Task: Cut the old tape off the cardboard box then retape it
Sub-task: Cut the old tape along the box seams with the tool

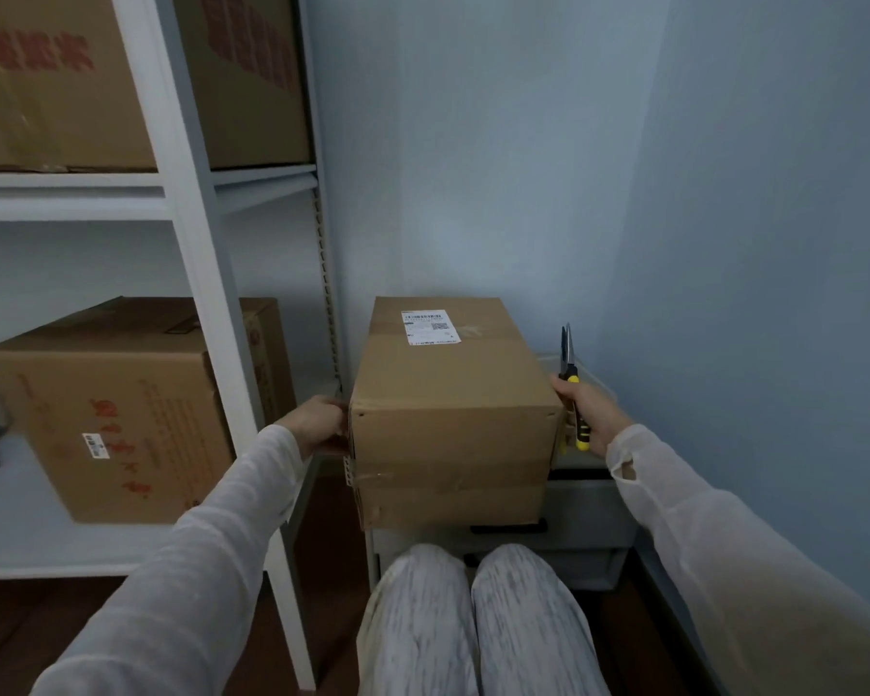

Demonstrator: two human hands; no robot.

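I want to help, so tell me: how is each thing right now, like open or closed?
cardboard box: closed, taped.
scissors: blades closed, pointing up.
left hand: grips the box's left side.
right hand: holds the scissors beside the box.
drawer unit: drawers look shut, box on top.
shelf box: closed.

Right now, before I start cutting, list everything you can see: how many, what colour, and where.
cardboard box: one, brown, centre, on the drawer unit
shipping label: one, white, far end of the box top
old tape: one band, clear, across the box's near face
scissors: one pair, black-and-yellow handles, blades up, right of the box
drawer unit: one, grey, under the box
shelf unit: one, white, left
shelved boxes: about four, brown with red print, upper and lower shelves
walls: blue, behind and right
legs: two, grey trousers, bottom centre
left hand: holds the box's left side
right hand: grips the scissors
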